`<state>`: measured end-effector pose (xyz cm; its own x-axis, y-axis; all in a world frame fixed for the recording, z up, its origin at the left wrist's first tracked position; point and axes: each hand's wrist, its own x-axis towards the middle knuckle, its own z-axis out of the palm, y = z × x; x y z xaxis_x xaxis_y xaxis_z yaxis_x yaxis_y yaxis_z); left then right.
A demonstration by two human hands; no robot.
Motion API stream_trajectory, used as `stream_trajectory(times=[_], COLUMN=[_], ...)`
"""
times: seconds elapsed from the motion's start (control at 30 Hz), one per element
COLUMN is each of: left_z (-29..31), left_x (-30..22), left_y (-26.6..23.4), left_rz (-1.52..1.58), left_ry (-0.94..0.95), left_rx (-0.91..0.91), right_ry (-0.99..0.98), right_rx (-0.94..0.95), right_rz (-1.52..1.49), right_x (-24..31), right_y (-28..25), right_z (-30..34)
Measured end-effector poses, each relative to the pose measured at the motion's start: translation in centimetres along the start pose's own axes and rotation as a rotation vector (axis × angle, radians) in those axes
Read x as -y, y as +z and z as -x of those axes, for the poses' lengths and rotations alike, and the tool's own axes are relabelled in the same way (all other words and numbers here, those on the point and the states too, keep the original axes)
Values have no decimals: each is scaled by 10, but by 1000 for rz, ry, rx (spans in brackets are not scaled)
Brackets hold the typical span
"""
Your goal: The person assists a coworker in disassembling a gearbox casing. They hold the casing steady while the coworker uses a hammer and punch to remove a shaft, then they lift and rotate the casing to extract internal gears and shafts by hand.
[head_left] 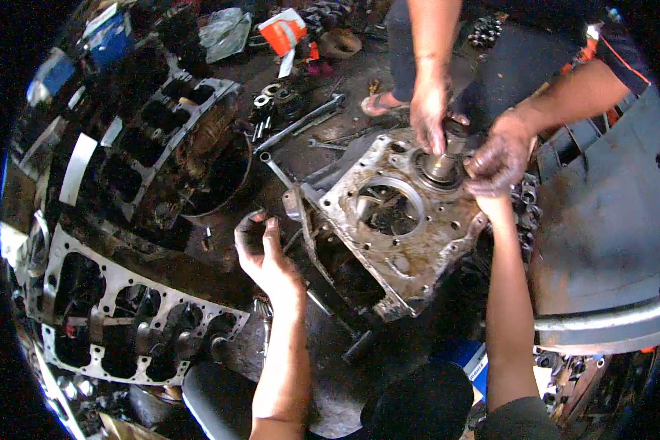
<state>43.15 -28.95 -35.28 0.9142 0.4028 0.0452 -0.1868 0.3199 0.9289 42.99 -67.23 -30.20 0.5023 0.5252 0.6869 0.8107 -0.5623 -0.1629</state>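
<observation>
A flat metal housing plate (436,220) with a large round hole lies in front of me. A shiny cylindrical part (441,167) stands upright in a ring at its far side. My right hand (493,199) reaches to the plate's right far edge, close beside that part. Its fingers overlap a co-worker's grimy hand (504,150), so their grip is hidden. The co-worker's other hand (429,110) touches the top of the cylinder. Left of the plate, my left hand (268,253) is raised, blackened fingers curled and apart from the thumb, holding nothing.
Wrenches (301,125) and a hammer (337,323) lie around the plate. Engine blocks (95,293) fill the left side. A large grey metal drum-like piece (601,235) stands at right. The co-worker's sandalled foot (385,104) is beyond the plate. A blue box (473,367) sits near my right forearm.
</observation>
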Motion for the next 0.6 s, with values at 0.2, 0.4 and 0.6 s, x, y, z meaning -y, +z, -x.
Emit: stream_trajectory(times=[0.2,0.4,0.6], left_z=[-11,-18,-24], left_x=[-24,-8,13], left_y=[27,40,57], left_rz=[-233,-737,-965], left_ry=[63,485,390], left_rx=[319,425,539], right_ry=[903,703,1015], right_rx=[-417,-603,-361], right_rz=[-224,-336,534], right_x=[6,-1,20], right_y=[17,18,10], right_z=[32,33,18])
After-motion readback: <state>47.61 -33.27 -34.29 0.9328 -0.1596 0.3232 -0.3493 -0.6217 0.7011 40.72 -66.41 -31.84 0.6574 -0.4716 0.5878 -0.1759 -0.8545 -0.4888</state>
